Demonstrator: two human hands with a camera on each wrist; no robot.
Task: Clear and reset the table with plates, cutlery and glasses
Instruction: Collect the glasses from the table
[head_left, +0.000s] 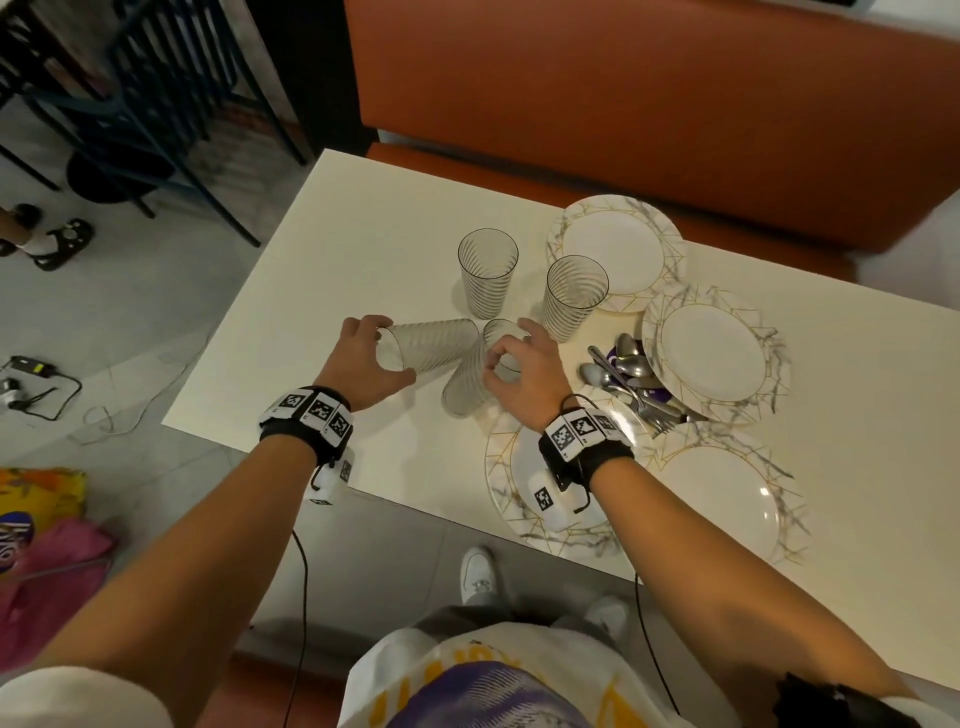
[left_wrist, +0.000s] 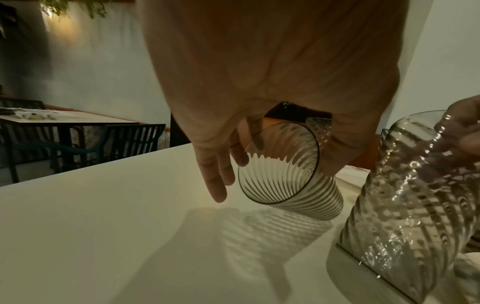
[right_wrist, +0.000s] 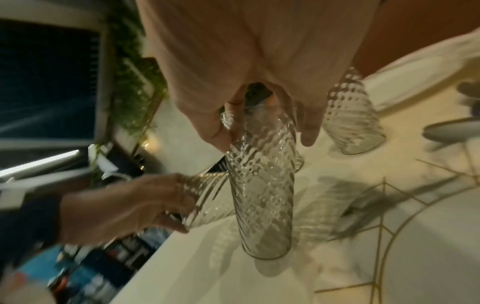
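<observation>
**Both hands on ribbed glasses at the near edge of the table**

Nearest to me, two marbled plates with gold lines lie at the table's near edge: one (head_left: 506, 483) partly under my right wrist, another (head_left: 727, 499) to its right. My right hand (head_left: 524, 371) is curled round the rim end of a ribbed glass (head_left: 467, 382), thumb and fingers pinching near its mouth; the glass is tilted, its base pointing down toward me, just beside the near plate. In the right wrist view the same glass (right_wrist: 262, 191) runs down from my fingers (right_wrist: 309, 127); whether its base touches the table I cannot tell.

My left hand (head_left: 363, 366) grips a second ribbed glass (head_left: 431, 345), which is tipped nearly onto its side with its open mouth facing left, toward my palm. In the left wrist view my thumb and fingers (left_wrist: 215, 181) wrap the rim of this glass (left_wrist: 288, 166), and its shadow falls on the cream table (left_wrist: 103, 226) beneath. The two held glasses nearly meet at the middle.

To the right of my right hand a heap of spoons and forks (head_left: 631, 382) lies between the plates, partly tucked under a third plate (head_left: 714, 353).

Farther off, two more ribbed glasses stand upright: one (head_left: 487, 273) behind my hands, one (head_left: 574, 296) to its right, at the edge of a fourth plate (head_left: 615, 252).

Beyond the table runs an orange bench (head_left: 623, 78).
</observation>
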